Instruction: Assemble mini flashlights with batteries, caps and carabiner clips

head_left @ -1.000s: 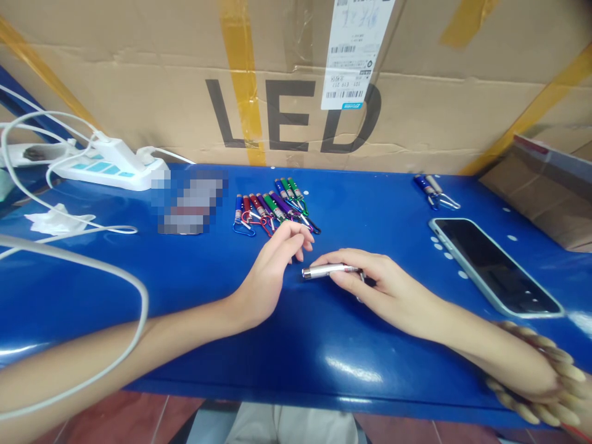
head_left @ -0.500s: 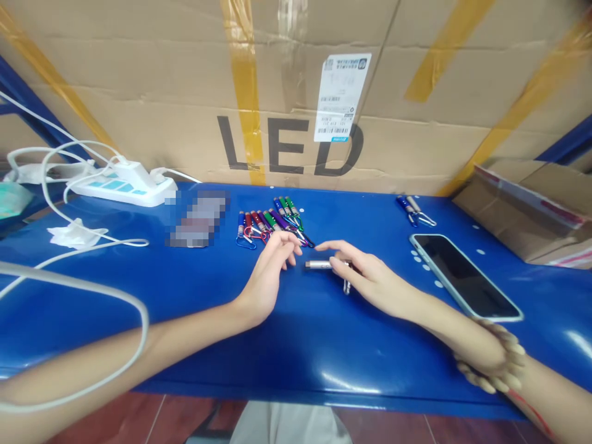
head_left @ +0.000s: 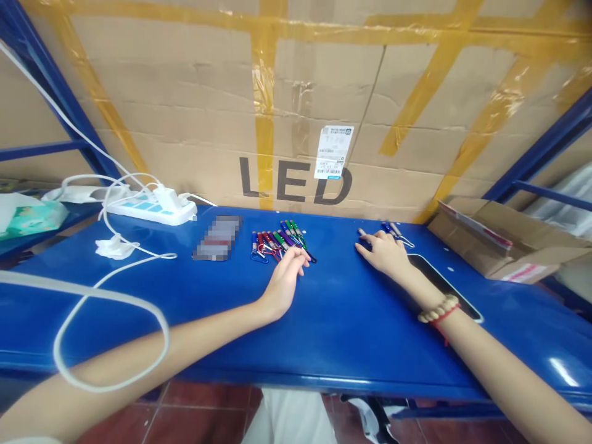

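My right hand [head_left: 386,251] is at the right of the blue table, closed over a silver keychain flashlight [head_left: 361,232]. Only the flashlight's end shows past the fingers. Just behind this hand lie a blue keychain flashlight [head_left: 386,227] and a silver-white one [head_left: 395,230] with a carabiner clip. My left hand [head_left: 283,285] rests at the front of a group of several keychain flashlights [head_left: 277,237] in blue, red, purple and green. Its fingers are loosely bent and apart from the thumb, with nothing visible in them. The fingers hide part of the group's front clips.
A phone [head_left: 446,287] lies partly under my right forearm. An open cardboard box [head_left: 490,246] stands at the right. On the left are a white power strip [head_left: 143,209], looping white cables [head_left: 111,265] and a blurred flat item [head_left: 217,239]. A large carton [head_left: 198,123] walls the back.
My right hand has carried the silver flashlight from beside my left hand to the right, near the two separate flashlights. My left hand stays by the group. The head view has tilted up.
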Motion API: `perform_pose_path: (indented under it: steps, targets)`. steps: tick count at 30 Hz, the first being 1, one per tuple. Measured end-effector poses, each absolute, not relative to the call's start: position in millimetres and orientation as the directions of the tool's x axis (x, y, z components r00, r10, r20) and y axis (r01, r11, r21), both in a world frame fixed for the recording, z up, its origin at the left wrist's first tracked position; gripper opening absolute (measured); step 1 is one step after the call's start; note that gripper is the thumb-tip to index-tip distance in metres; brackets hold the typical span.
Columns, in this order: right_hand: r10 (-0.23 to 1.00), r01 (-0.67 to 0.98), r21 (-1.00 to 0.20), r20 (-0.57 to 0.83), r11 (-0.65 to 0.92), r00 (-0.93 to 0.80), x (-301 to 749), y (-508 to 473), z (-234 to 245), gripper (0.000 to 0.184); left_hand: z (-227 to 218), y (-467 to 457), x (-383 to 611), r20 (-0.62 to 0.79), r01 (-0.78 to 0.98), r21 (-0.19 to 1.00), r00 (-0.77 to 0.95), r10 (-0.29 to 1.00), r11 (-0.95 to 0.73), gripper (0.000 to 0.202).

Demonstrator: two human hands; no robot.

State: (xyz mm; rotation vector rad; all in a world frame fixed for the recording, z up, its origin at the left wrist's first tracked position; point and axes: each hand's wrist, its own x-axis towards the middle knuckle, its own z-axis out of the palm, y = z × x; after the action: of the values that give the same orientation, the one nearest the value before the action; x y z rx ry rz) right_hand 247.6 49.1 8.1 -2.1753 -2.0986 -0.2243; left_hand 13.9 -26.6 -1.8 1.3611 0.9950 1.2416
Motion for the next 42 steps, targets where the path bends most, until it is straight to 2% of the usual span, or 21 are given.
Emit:
perform_pose_path:
  steps: [4, 6, 8, 10, 13, 15, 19, 24, 28, 30, 34, 36, 39, 42]
  targets:
    - [0.949, 0.962, 0.043, 0.183, -0.269, 0.257, 249.8, 68.0, 18.7, 0.043, -0.8, -28.3, 13.5, 0.168, -0.043, 0.986, 0.133, 0.977, -0.163, 0.014]
    - [0.935, 0.951, 0.035, 0.199, -0.307, 0.294, 244.1, 74.1, 26.0, 0.04, 0.5, -30.0, 13.5, 0.168, -0.034, 0.986, 0.14, 0.976, -0.165, 0.014]
    - [0.945, 0.968, 0.017, 0.222, -0.249, 0.239, 229.9, 77.8, 32.5, 0.038, 2.3, -31.9, 13.4, 0.168, -0.028, 0.986, 0.149, 0.975, -0.165, 0.014]
    - [0.969, 0.994, -0.017, 0.223, -0.105, 0.107, 206.8, 80.9, 36.9, 0.038, 4.0, -33.6, 13.4, 0.169, -0.026, 0.986, 0.155, 0.973, -0.167, 0.014]
    - [0.984, 0.986, -0.114, 0.148, 0.12, -0.103, 163.3, 88.1, 37.7, 0.037, 5.1, -34.3, 13.2, 0.172, -0.03, 0.985, 0.16, 0.972, -0.169, 0.014]
    - [0.98, 0.969, -0.163, 0.102, 0.183, -0.168, 136.9, 94.9, 35.5, 0.038, 4.7, -33.3, 13.0, 0.172, -0.032, 0.985, 0.161, 0.972, -0.169, 0.013]
    - [0.985, 0.964, -0.203, 0.018, 0.172, -0.171, 114.5, 107.8, 34.1, 0.031, 3.5, -30.8, 12.4, 0.169, -0.024, 0.986, 0.166, 0.972, -0.168, 0.013]
    - [0.995, 0.965, -0.25, -0.032, 0.082, -0.092, 147.3, 104.0, 36.0, 0.028, 4.1, -34.8, 12.9, 0.148, -0.003, 0.989, 0.223, 0.964, -0.151, 0.014]
    - [0.983, 0.915, -0.384, -0.079, 0.125, -0.167, 184.7, 74.4, 31.1, 0.018, 5.3, -40.6, 14.4, 0.102, 0.027, 0.993, 0.252, 0.962, -0.112, 0.008]
    - [0.959, 0.854, -0.484, -0.092, 0.193, -0.268, 196.1, 54.9, 28.3, 0.023, 5.4, -41.8, 15.6, 0.098, 0.032, 0.994, 0.232, 0.968, -0.108, 0.008]
    - [0.88, 0.69, -0.642, -0.05, 0.335, -0.473, 197.7, 20.5, 23.7, 0.037, 4.7, -40.3, 18.0, 0.092, 0.028, 0.994, 0.242, 0.966, -0.102, 0.021]
    - [0.804, 0.525, -0.723, 0.072, 0.45, -0.59, 190.9, 7.2, 21.0, 0.039, 4.3, -39.5, 18.3, 0.099, 0.04, 0.993, 0.295, 0.951, -0.116, 0.019]
    - [0.768, 0.395, -0.775, 0.175, 0.493, -0.616, 180.3, -9.4, 16.3, 0.04, 4.1, -40.2, 18.0, 0.109, 0.05, 0.989, 0.365, 0.925, -0.136, 0.021]
    - [0.775, 0.36, -0.801, 0.19, 0.478, -0.603, 176.8, -20.6, 12.9, 0.041, 4.5, -42.5, 18.3, 0.077, 0.047, 0.994, 0.334, 0.939, -0.098, 0.017]
